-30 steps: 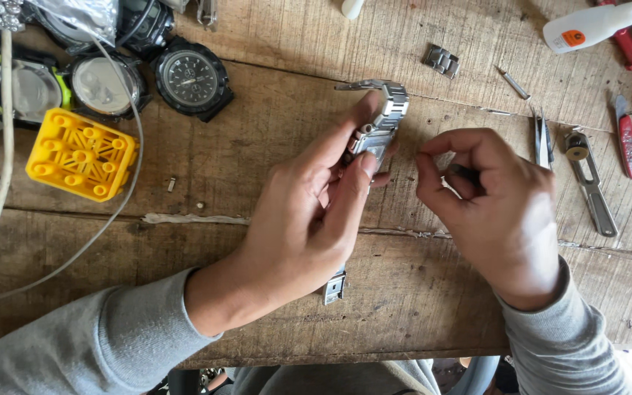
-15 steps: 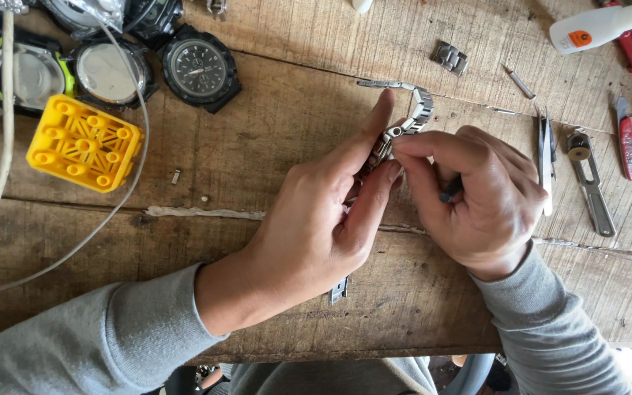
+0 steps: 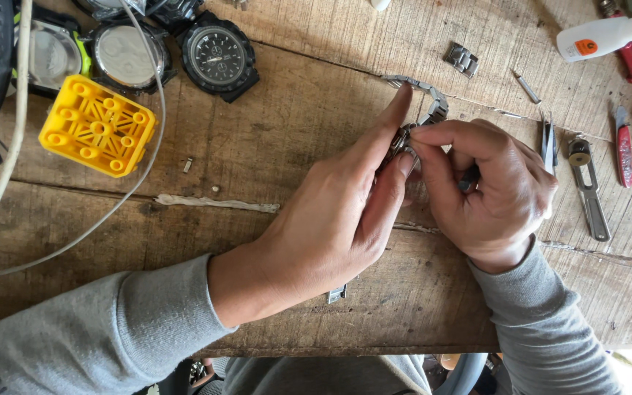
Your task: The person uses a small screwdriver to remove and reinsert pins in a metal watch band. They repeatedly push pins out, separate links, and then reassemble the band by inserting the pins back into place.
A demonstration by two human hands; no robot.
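Bracelet (image 3: 433,102), a metal link watch band, lies right of centre in the upper half of the frame, pinched between both hands over the desk (image 3: 287,132). Its visible part arcs from the fingertips up and to the left, ending near the frame's top middle; its long axis runs roughly from lower centre to upper right, passing under the left palm, and a small metal end (image 3: 336,294) pokes out below that hand near the desk's front edge.

The left hand (image 3: 330,219) comes in from the lower left, its fingers (image 3: 396,113) stretched along the band and its thumb pressed to the links, so it is grasping the bracelet. The right hand (image 3: 495,190) comes in from the lower right, curled tight, its forefinger and thumb meeting the left thumb at the links; a thin dark tool (image 3: 468,178) shows inside its curled fingers. Both arms wear grey sleeves.

Just right of the right hand lie tweezers (image 3: 550,139) and a flat metal wrench (image 3: 590,190). Farther right is a red knife (image 3: 625,146), and a white bottle (image 3: 608,36) sits in the upper right corner. A loose link piece (image 3: 462,58) and a pin (image 3: 527,86) lie above the hands. At the upper left stand a black watch (image 3: 219,55), two more watch cases (image 3: 122,58), and a yellow block (image 3: 98,126) with holes. A white cable (image 3: 9,168) loops down the left side.
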